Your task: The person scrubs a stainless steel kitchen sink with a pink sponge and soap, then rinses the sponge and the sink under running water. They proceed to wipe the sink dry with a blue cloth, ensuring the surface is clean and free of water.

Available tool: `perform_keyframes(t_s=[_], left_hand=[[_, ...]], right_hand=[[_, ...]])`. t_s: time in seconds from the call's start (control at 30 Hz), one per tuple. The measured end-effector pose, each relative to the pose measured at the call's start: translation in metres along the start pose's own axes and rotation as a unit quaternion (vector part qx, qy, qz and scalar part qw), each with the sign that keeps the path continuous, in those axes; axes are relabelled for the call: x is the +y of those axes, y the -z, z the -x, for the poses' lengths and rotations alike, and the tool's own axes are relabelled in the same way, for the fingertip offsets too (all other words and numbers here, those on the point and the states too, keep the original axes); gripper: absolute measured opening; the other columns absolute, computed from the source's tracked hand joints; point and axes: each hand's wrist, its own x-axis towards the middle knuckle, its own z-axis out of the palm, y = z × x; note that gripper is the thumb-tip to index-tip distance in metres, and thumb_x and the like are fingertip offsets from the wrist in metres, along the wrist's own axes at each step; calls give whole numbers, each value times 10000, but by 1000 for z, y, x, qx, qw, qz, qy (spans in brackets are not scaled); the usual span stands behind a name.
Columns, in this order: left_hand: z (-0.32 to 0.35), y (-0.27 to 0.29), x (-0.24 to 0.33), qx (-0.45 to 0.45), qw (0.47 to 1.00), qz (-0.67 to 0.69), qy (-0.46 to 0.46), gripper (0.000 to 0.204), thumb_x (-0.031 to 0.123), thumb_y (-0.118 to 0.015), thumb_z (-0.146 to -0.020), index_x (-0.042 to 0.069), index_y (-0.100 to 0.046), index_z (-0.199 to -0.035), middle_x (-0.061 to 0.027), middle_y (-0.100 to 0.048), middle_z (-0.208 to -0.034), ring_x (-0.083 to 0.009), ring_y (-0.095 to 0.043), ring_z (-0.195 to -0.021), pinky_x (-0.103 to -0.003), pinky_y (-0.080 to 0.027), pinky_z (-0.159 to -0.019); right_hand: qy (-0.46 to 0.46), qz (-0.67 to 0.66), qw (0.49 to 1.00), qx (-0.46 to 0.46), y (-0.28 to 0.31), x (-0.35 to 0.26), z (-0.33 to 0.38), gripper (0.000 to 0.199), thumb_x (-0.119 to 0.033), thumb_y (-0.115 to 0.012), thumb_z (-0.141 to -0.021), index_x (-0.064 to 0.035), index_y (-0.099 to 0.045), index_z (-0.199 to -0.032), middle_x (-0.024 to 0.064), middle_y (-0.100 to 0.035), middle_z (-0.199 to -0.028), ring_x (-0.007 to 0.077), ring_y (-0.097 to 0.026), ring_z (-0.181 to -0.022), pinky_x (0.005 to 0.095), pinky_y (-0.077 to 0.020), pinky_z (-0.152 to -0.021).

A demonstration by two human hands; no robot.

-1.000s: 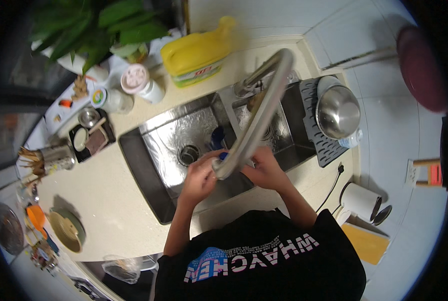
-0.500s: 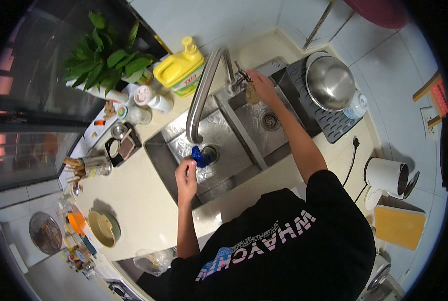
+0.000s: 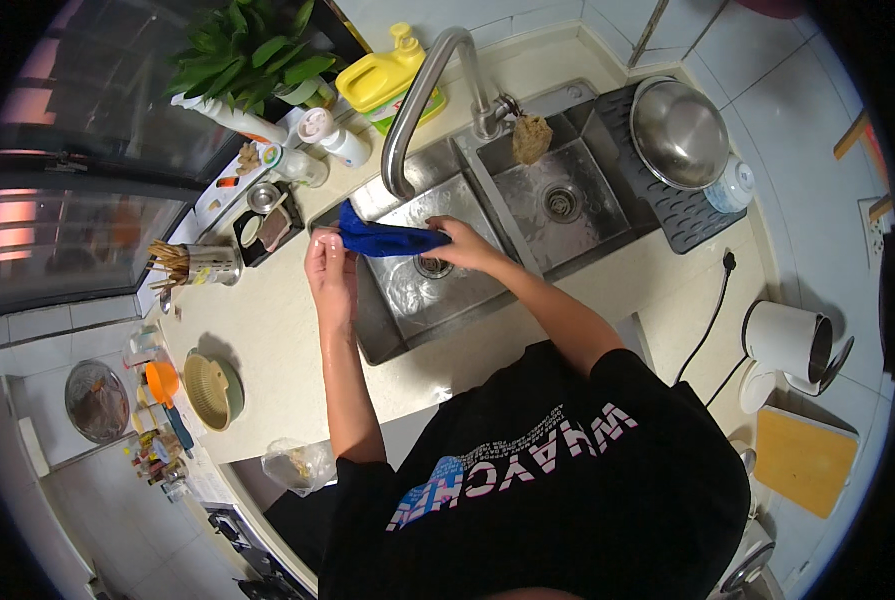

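Note:
A blue cloth (image 3: 392,240) is stretched between my two hands above the left basin of the steel sink (image 3: 404,325). My left hand (image 3: 331,268) pinches its left end near the basin's left edge. At the other end my right hand (image 3: 461,246) is closed on the cloth over the drain. Just behind the cloth hangs the spout of the curved faucet (image 3: 410,118); no stream of water shows. A brown scrubber (image 3: 532,139) dangles from the faucet's handle over the right basin.
Behind the sink stand a yellow jug with a pump (image 3: 378,82), a white bottle (image 3: 335,137) and a leafy plant (image 3: 257,58). A steel bowl (image 3: 679,134) lies on the grey drying mat (image 3: 679,222) at right. A greenish strainer basket (image 3: 212,390) sits on the left counter.
My right hand has left the faucet handle and taken the cloth's right end. My left hand has moved up and left, and the bunched cloth is now spread out.

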Motion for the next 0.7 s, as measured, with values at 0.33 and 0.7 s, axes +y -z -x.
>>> perform_keyframes(t_s=[0.33, 0.7], left_hand=[[-9, 51, -63, 183, 974, -62, 117, 339, 98, -741, -763, 77, -505, -1005, -29, -580, -803, -107, -549, -656, -240, -452, -615], [-143, -21, -281, 52, 979, -55, 187, 702, 56, -745, -715, 25, -384, -1316, -149, -606, -971, -188, -578, -838, -277, -492, -729]], right_hand=[[-91, -67, 989, -97, 75, 5, -35, 388, -187, -733, -751, -50, -599, -1088, 79, -625, -985, 170, -590, -888, 281, -469, -777], [120, 525, 842, 28, 97, 50, -139, 393, -128, -557, -801, -165, -564, -1192, 132, -616, -914, 335, -623, -777, 434, -516, -646]])
